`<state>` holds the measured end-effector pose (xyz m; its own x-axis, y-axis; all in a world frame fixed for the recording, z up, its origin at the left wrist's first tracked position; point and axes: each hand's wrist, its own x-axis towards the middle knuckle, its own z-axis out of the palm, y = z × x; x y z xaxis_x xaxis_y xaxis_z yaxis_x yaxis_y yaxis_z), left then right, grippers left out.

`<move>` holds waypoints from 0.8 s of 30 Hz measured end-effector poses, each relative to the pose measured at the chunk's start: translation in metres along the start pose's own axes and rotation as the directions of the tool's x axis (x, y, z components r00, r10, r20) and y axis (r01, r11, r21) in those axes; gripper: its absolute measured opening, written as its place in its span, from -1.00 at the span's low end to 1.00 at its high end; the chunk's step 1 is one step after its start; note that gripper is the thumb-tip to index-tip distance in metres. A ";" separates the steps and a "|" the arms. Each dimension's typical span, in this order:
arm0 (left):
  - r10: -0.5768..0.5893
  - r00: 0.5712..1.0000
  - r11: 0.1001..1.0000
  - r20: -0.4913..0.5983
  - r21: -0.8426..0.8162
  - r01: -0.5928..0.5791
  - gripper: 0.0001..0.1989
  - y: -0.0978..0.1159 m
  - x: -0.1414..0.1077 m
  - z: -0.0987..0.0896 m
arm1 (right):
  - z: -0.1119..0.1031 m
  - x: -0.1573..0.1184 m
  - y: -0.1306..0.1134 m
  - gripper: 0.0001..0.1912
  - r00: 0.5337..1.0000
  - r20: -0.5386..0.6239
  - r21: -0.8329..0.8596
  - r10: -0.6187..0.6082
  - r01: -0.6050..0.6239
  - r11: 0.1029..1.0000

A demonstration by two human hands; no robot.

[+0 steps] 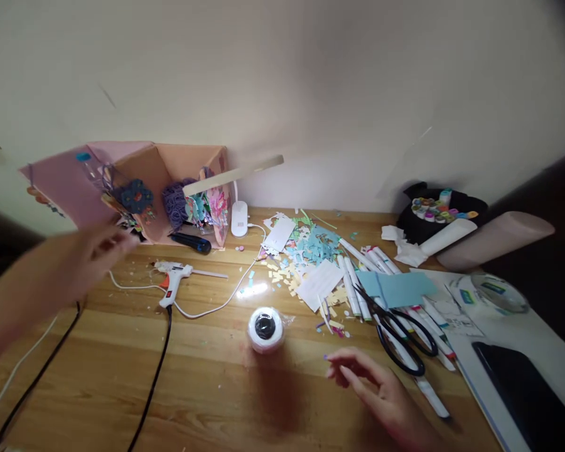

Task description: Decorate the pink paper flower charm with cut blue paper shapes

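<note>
My left hand [91,257] is raised at the left, in front of the pink box [188,160], blurred by motion; whether it holds anything cannot be made out. Low on the right, my right hand [370,389] hovers over the wooden table [207,389] with its fingers curled and the thumb near the index finger. A tiny purple speck shows at its fingertips. Between the hands stands a white round roll [265,330] with a dark centre. A white glue gun [175,281] lies nearest to my left hand. Black-handled scissors [400,333] rest on markers beyond my right hand.
Paper scraps [313,245] and markers [351,285] cover the back right. A lit lamp [235,176] stands by the box. Cables [157,370] cross the left side. At the right are a phone [527,392], a tape roll [499,293] and a black marker holder [409,229].
</note>
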<state>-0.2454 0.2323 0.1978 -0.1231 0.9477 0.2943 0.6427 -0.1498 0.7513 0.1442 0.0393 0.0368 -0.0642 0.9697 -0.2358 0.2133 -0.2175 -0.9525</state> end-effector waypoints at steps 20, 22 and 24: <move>-0.237 0.833 0.801 0.500 -0.385 0.459 -0.48 0.010 -0.156 0.219 | 0.038 0.070 -0.013 -0.26 0.997 0.055 0.358 -0.045 0.022 0.933; -0.258 0.841 0.809 0.476 -0.369 0.457 -0.52 0.012 -0.160 0.224 | 0.042 0.072 -0.011 -0.17 0.996 0.084 0.364 0.034 -0.062 0.929; -0.241 0.844 0.810 0.479 -0.380 0.447 -0.55 0.014 -0.159 0.223 | 0.043 0.075 -0.009 -0.26 0.997 0.043 0.382 0.059 -0.071 0.921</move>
<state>-0.0484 0.1426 0.0298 0.1038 0.9709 -0.2157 0.1781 0.1953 0.9644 0.0954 0.1087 0.0194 -0.0929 0.9494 -0.2999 -0.1711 -0.3120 -0.9346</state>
